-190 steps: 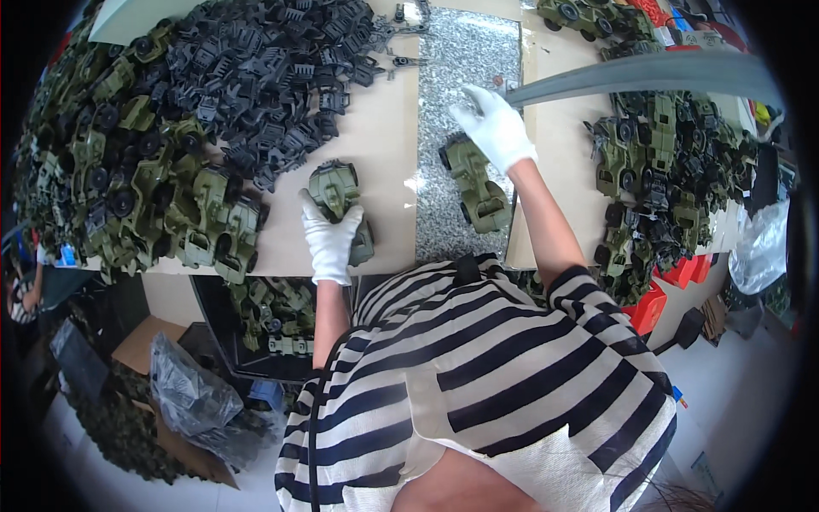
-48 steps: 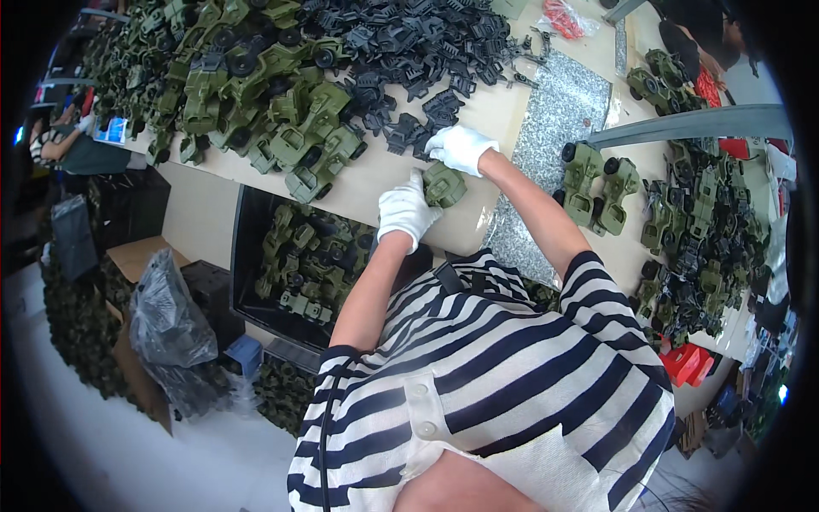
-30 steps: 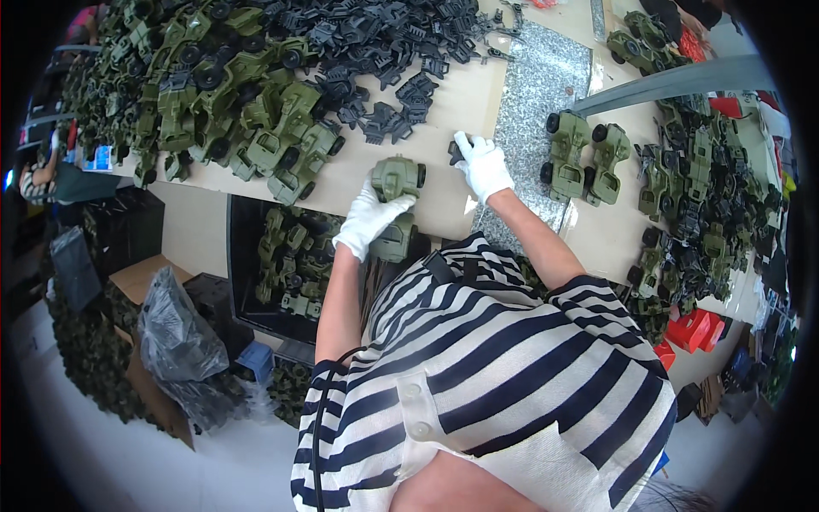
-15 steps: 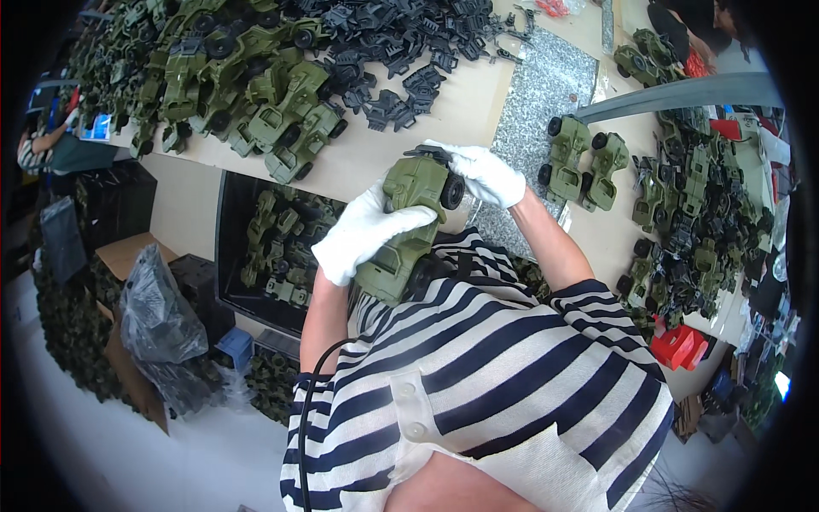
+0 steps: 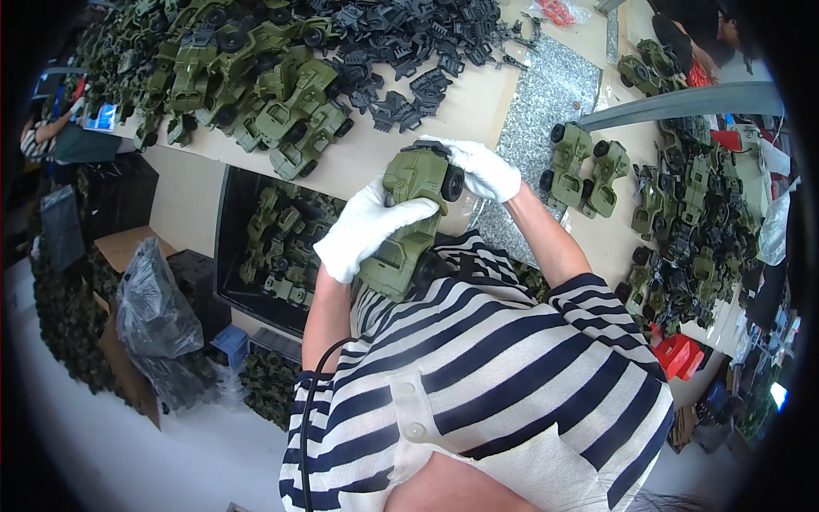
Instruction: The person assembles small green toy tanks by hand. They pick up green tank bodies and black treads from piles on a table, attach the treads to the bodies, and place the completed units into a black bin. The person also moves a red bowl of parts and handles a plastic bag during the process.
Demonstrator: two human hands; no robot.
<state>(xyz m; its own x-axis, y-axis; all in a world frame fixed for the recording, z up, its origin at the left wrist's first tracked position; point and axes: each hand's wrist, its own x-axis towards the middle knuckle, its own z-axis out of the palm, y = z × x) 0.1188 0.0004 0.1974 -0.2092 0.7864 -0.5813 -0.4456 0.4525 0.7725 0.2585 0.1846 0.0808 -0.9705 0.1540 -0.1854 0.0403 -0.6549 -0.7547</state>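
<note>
One olive-green toy jeep point(image 5: 416, 181): is lying in the left hand point(image 5: 363, 230), which is gripping its middle, thumb crossing the top. Right hand point(image 5: 485, 173): is touching the black end piece point(image 5: 429, 148); the jeep is hiding how the fingers close.

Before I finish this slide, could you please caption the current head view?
A gloved left hand grips a green toy vehicle; the gloved right hand touches its far end, near heaped dark parts.
</note>
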